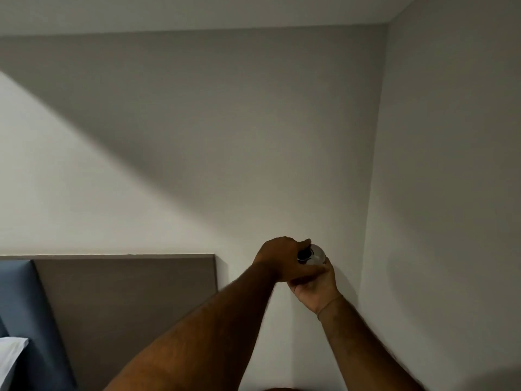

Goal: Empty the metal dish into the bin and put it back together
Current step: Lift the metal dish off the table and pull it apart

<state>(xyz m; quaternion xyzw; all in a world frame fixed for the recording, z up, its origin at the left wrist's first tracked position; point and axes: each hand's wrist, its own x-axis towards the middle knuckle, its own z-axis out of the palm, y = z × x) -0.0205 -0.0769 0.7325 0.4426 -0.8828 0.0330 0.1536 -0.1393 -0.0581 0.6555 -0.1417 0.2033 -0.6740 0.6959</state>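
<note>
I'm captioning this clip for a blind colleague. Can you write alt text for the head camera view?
Two bare hands hold a small round metal dish up before a pale wall: the right hand cups it from below, the left hand grips its top. A brown headboard and a white pillow sit at lower left; no bin is visible.

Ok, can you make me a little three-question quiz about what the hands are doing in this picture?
1. True or false: both hands hold the small round metal dish up in front of the pale wall.
2. Which hand supports it from underneath? A) left hand B) right hand
3. Fill in: the grey padded headboard is on the picture's ____ side.

Key
1. True
2. B; the left hand covers its top.
3. left
</note>
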